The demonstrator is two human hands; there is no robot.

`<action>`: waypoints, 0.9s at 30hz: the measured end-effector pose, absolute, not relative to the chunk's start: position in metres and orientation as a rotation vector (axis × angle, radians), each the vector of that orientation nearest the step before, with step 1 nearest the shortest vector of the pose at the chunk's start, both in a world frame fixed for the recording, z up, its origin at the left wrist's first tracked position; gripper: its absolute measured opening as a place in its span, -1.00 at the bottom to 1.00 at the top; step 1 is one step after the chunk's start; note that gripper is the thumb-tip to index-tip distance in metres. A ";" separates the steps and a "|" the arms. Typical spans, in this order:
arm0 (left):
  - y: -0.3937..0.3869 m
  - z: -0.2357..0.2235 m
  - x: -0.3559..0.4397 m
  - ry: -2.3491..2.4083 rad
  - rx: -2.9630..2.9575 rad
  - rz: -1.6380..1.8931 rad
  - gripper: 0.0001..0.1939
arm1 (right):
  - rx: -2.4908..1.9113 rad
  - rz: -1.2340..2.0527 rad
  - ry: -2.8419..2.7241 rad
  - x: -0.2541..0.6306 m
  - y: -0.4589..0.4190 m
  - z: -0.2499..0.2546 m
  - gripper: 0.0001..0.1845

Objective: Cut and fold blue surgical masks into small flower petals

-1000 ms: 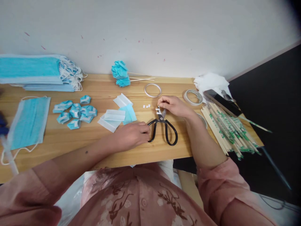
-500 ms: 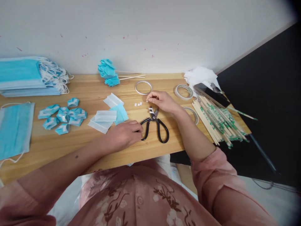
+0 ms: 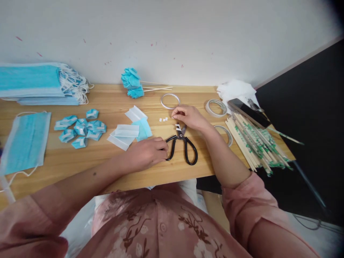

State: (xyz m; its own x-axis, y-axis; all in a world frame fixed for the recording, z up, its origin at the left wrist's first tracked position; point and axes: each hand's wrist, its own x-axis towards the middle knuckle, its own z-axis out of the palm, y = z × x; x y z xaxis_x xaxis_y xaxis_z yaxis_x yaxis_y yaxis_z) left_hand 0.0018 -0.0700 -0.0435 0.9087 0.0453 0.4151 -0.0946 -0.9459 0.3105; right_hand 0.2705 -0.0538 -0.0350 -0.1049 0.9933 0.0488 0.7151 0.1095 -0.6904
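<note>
Black-handled scissors (image 3: pixel 181 136) lie open on the wooden table, with small white strips stuck across one blade. The curled fingers of my left hand (image 3: pixel 147 154) are on their left handle loop. Just beyond the blades, my right hand (image 3: pixel 192 117) pinches a tiny white piece of tape (image 3: pixel 172 117). A few similar white bits (image 3: pixel 163 120) lie to the left of its fingertips. Farther left are white fabric pieces (image 3: pixel 122 138) and a blue one (image 3: pixel 144 129). Behind my right hand sits a thin tape roll (image 3: pixel 170 94).
Folded blue pieces (image 3: pixel 80 127), a face mask (image 3: pixel 28 143) and a mask stack (image 3: pixel 29 80) occupy the left. Blue paper-like flowers on sticks (image 3: pixel 130 79) lie at the back. Rightward are another tape roll (image 3: pixel 206 107), wrapped chopsticks (image 3: pixel 258 143) and a phone (image 3: pixel 248 111).
The view has turned slightly left, so the table's contents appear farther right. Both hands keep nearly the same pose, with the right fingertips a touch nearer the white bits.
</note>
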 end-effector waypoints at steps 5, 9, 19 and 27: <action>-0.071 -0.042 0.002 -0.034 2.758 0.647 -0.69 | -1.678 0.609 -1.929 0.267 -0.053 -0.035 -0.87; -0.071 -0.043 0.001 -0.036 2.746 0.648 -0.69 | -1.688 0.569 -1.953 0.267 -0.053 -0.037 -0.88; -0.071 -0.040 0.002 -0.033 2.748 0.613 -0.66 | -1.787 0.530 -1.880 0.264 -0.057 -0.031 -0.69; -0.071 -0.047 0.000 -0.054 2.792 0.606 -0.74 | -1.982 0.215 -2.046 0.266 -0.099 0.009 -0.84</action>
State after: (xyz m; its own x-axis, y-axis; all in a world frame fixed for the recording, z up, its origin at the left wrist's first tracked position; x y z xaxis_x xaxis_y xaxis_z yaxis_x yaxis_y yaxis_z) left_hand 0.0002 -0.0706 -0.0474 0.9112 0.0235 0.4114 -0.0953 -0.9593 0.2658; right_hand 0.2665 -0.0986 0.0092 -0.0161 0.9950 0.0986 0.9527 0.0452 -0.3006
